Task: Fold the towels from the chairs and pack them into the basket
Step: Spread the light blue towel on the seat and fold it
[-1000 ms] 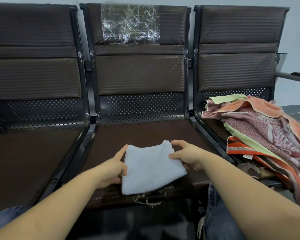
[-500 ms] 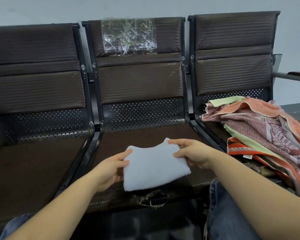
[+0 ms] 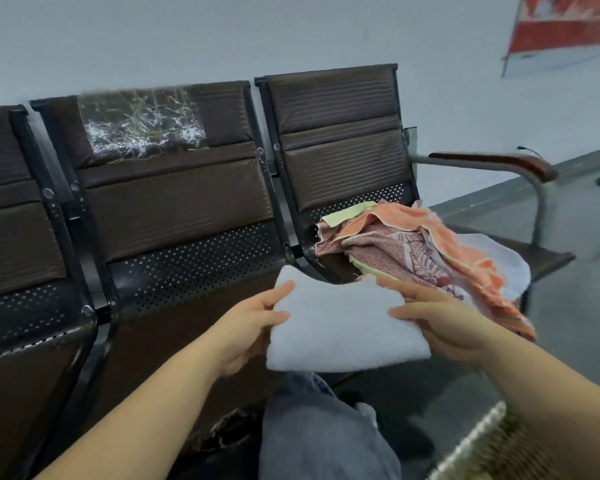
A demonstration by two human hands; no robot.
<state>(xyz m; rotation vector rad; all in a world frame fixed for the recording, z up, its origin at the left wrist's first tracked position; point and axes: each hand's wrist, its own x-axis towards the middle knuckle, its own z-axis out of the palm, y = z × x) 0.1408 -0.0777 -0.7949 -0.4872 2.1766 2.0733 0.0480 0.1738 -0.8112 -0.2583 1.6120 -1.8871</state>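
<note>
Folded white towel (image 3: 340,327): being held in the air in front of the bench (image 3: 174,209), between the two hands, above a knee in grey jeans (image 3: 319,434); its left edge is being pinched by the left hand (image 3: 246,327), thumb on top and fingers underneath, and its right edge is being gripped by the right hand (image 3: 440,320) in the same way. Pile of unfolded towels (image 3: 420,251), orange, patterned pink and pale green: being carried on the rightmost seat, just behind the right hand. Woven basket (image 3: 492,445): being shown only in part at the lower right corner, blurred.
</note>
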